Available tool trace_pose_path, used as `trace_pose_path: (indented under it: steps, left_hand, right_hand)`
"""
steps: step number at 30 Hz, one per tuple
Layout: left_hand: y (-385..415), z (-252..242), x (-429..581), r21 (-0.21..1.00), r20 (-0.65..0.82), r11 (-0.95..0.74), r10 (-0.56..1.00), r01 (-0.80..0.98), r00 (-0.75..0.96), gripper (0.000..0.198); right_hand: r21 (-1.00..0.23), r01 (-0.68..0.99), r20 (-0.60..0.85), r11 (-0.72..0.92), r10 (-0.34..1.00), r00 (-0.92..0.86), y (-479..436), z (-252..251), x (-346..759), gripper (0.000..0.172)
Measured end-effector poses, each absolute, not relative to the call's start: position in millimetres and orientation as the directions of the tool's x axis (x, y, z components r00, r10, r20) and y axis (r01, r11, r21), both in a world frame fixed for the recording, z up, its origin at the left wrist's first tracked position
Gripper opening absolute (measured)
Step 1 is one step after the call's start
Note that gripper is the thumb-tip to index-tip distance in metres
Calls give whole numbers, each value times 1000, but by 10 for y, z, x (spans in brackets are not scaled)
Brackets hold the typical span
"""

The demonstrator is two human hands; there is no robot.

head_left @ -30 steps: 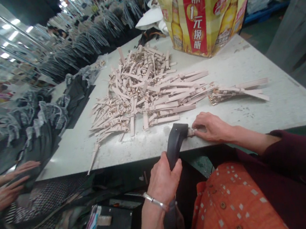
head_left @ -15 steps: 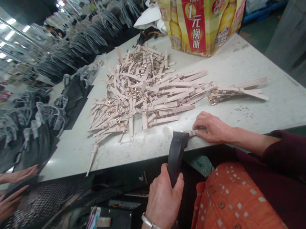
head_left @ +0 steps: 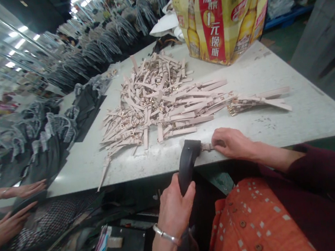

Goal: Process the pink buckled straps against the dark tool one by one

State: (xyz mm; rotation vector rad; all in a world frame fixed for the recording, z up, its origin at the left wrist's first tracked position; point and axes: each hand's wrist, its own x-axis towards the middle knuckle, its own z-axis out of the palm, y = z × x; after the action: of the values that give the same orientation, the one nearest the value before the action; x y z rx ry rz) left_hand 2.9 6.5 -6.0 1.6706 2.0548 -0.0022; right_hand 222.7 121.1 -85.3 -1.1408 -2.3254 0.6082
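Observation:
My left hand grips a wide dark grey strap that bends up over the near edge of the white table. My right hand presses a small pale pink buckle strap flat against the table, right at the dark strap's end. A large heap of pale pink buckle straps lies in the table's middle, beyond both hands. A smaller neat bundle of the same straps lies to the right.
A yellow and red printed bag stands at the table's far side. Dark bags with plastic-wrapped handles crowd the left edge and rows behind. Another person's two hands rest on a dark bag at lower left.
My left hand has slid a little down and left along the dark strap. The other person's hands at the left have shifted slightly. My right hand stays pressed on the small strap.

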Motion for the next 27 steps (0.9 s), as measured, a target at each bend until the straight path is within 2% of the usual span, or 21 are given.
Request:
trace_pose_path:
  steps: [5,10,17,23,25,27]
  left_hand:
    - [-46,90,0,337,-390,265,913,903,-122,25]
    - [-54,138,18,304,-461,258,882,917,-96,27]
    - [-67,141,14,261,-507,202,861,944,-44,23]
    - [-2,123,52,259,-525,164,851,952,-3,28]
    - [50,106,85,258,-506,145,862,955,5,29]
    - [114,92,128,255,-495,133,869,958,11,28]
  right_hand:
    - [-560,474,366,679,717,-593,1225,-909,2258,15]
    - [-603,313,383,734,610,-693,1236,-912,2350,12]
    - [-705,343,340,621,720,-605,1180,-929,2363,8]
    - [-668,374,340,644,711,-616,1211,-981,2358,9]
    - [-671,414,326,615,746,-581,1227,-986,2361,12]
    - [-710,431,289,557,788,-543,1241,-986,2363,22]
